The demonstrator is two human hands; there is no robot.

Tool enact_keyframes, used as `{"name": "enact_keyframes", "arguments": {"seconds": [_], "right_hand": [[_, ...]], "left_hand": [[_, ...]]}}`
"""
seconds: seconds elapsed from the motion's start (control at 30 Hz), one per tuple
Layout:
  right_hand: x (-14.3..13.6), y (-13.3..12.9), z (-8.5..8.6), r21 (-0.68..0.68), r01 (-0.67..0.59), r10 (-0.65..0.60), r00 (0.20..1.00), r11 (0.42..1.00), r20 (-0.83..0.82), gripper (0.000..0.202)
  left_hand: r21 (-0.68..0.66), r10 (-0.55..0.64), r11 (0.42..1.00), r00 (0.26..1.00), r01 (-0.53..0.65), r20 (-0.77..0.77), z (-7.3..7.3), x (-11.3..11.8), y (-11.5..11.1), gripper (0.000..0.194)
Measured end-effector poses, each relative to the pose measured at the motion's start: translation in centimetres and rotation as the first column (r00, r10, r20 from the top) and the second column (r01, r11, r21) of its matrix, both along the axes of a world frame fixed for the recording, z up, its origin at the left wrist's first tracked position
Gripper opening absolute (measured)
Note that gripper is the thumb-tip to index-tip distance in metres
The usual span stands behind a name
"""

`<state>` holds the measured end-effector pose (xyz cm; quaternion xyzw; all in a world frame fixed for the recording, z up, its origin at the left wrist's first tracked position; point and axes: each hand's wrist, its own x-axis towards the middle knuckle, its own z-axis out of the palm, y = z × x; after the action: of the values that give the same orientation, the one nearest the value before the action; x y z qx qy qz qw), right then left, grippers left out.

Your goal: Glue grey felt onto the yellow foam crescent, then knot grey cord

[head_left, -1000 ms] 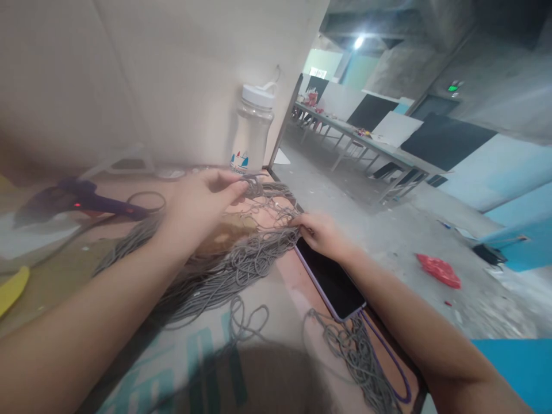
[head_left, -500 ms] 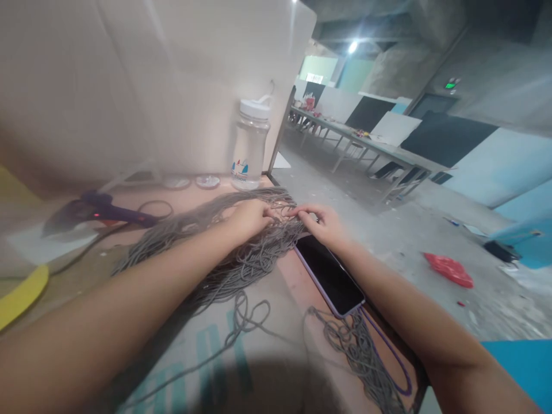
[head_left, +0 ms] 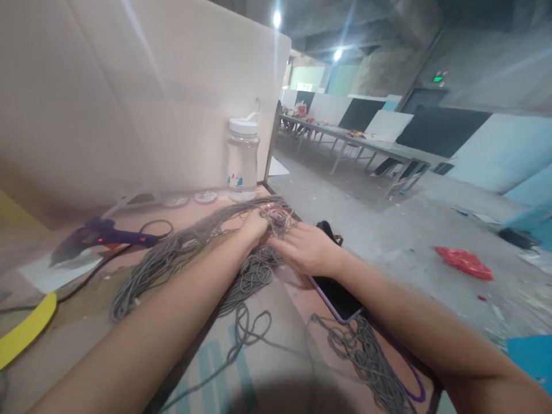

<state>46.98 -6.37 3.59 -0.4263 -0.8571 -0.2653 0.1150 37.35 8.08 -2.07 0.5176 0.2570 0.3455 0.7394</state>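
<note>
Nearest, a loose looped strand (head_left: 238, 339) on the tabletop, trailing toward the near edge. To its right, a smaller cord heap (head_left: 366, 356), with a purple lanyard (head_left: 420, 388) curving along the edge. Just beyond, a phone (head_left: 340, 299) lying flat, partly covered by the right hand (head_left: 306, 247) and forearm.

Past that, the grey cord bundle (head_left: 150, 264) on the tabletop, with its long axis slanting from near left to far right, then bending around toward the hands; middle blocked from view by the left forearm. Left hand (head_left: 255, 228) at the far-right end, fingers curled in against the bunched cords, too hidden to tell if clamped. Right fingers laid close together against the same tangle, tips hidden, grip impossible to tell.

Off to the left, a yellow piece (head_left: 32, 328), a dark cable (head_left: 95, 276) and a purple glue gun (head_left: 116, 234) just beside the bundle. Behind, a round disc (head_left: 206, 196) and an upright bottle (head_left: 242, 167). Farther, on the floor, red plastic (head_left: 463, 261); then a long table (head_left: 345, 135).

Compared with half a second ago: right hand turned palm-down and moved in over the cords, more of the phone covered, cords bunched higher between both hands.
</note>
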Motion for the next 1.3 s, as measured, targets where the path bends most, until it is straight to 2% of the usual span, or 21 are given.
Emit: {"name": "enact_keyframes", "arguments": {"seconds": [0.03, 0.07, 0.1, 0.13, 0.2, 0.23, 0.33, 0.4, 0.57, 0.67, 0.73, 0.87, 0.97, 1.03, 1.07, 1.2, 1.27, 1.3], "right_hand": [[0.6, 0.4, 0.5, 0.039, 0.095, -0.089, 0.985, 0.995, -0.150, 0.030], [1.2, 0.9, 1.0, 0.037, 0.214, -0.191, 0.927, 0.976, -0.323, 0.030], [1.9, 1.6, 1.6, -0.011, 0.337, -0.299, 0.819, 0.941, -0.490, 0.029], [2.6, 2.4, 2.2, -0.126, 0.408, -0.397, 0.696, 0.904, -0.598, 0.026], [3.7, 4.0, 3.0, -0.414, 0.394, -0.570, 0.511, 0.820, -0.643, 0.023], [4.1, 4.6, 3.2, -0.516, 0.356, -0.627, 0.466, 0.779, -0.625, 0.024], [4.4, 6.0, 3.0, -0.670, 0.251, -0.696, 0.451, 0.699, -0.558, 0.026], [4.3, 6.4, 2.5, -0.704, 0.220, -0.705, 0.471, 0.676, -0.530, 0.026], [4.4, 6.7, 2.0, -0.758, 0.155, -0.716, 0.488, 0.634, -0.499, 0.042], [4.4, 6.9, 2.0, -0.794, 0.075, -0.724, 0.470, 0.604, -0.506, 0.036], [4.2, 7.0, 2.1, -0.796, 0.050, -0.726, 0.445, 0.604, -0.523, 0.028], [3.9, 7.2, 1.9, -0.759, 0.068, -0.722, 0.371, 0.648, -0.583, 0.012], [4.6, 7.4, 1.6, -0.749, 0.091, -0.742, 0.259, 0.657, -0.619, 0.014], [5.5, 7.6, 1.5, -0.737, 0.099, -0.741, 0.162, 0.669, -0.651, 0.017], [6.0, 7.7, 1.5, -0.722, 0.102, -0.730, 0.110, 0.684, -0.675, 0.019], [7.5, 7.9, 2.8, -0.616, 0.125, -0.613, -0.071, 0.777, -0.787, 0.022], [7.7, 7.6, 4.1, -0.555, 0.143, -0.542, -0.119, 0.820, -0.832, 0.022], [7.6, 7.4, 4.9, -0.526, 0.155, -0.510, -0.132, 0.836, -0.850, 0.021]], "left_hand": [[-0.018, -0.036, 0.999, 0.999, 0.036, 0.020, 0.0, -0.1, 0.0, 0.047], [0.003, -0.035, 0.999, 0.999, 0.035, 0.017, 0.0, -0.2, -0.1, 0.052], [0.013, -0.039, 0.999, 0.999, 0.038, 0.019, 0.0, -0.3, -0.1, 0.056], [0.022, -0.042, 0.999, 0.999, 0.041, 0.022, 0.0, -0.4, -0.2, 0.059], [0.049, -0.036, 0.998, 0.999, 0.035, 0.027, 0.0, -0.4, -0.2, 0.064], [0.061, -0.031, 0.998, 0.999, 0.029, 0.028, -0.1, -0.5, -0.2, 0.066], [0.145, -0.007, 0.989, 1.000, 0.005, 0.015, -0.4, -0.4, 0.0, 0.068], [0.242, 0.041, 0.970, 0.999, -0.035, -0.020, -0.6, -0.3, 0.2, 0.067], [0.403, 0.163, 0.908, 0.982, -0.112, -0.095, -0.6, -0.7, 0.5, 0.054], [0.490, 0.189, 0.866, 0.973, -0.100, -0.135, -0.2, -1.1, 0.2, 0.047], [0.489, 0.180, 0.869, 0.971, -0.082, -0.157, 0.0, -1.2, -0.2, 0.046], [0.418, 0.146, 0.905, 0.980, -0.077, -0.134, 0.5, -1.0, -0.7, 0.054], [0.142, 0.038, 0.989, 0.999, -0.037, -0.003, 1.0, -1.1, -0.6, 0.051], [-0.038, -0.026, 0.999, 0.998, 0.029, 0.060, 1.3, -1.3, -0.4, 0.041], [-0.083, -0.040, 0.995, 0.997, 0.046, 0.071, 1.4, -1.4, -0.3, 0.036], [-0.108, 0.003, 0.994, 1.000, -0.002, 0.011, 1.3, -1.3, 0.3, 0.023], [-0.104, 0.017, 0.994, 0.999, -0.021, -0.042, 1.1, -0.8, 0.6, 0.011], [-0.094, 0.025, 0.995, 0.998, -0.031, -0.063, 1.1, -0.6, 0.6, 0.013]]}}
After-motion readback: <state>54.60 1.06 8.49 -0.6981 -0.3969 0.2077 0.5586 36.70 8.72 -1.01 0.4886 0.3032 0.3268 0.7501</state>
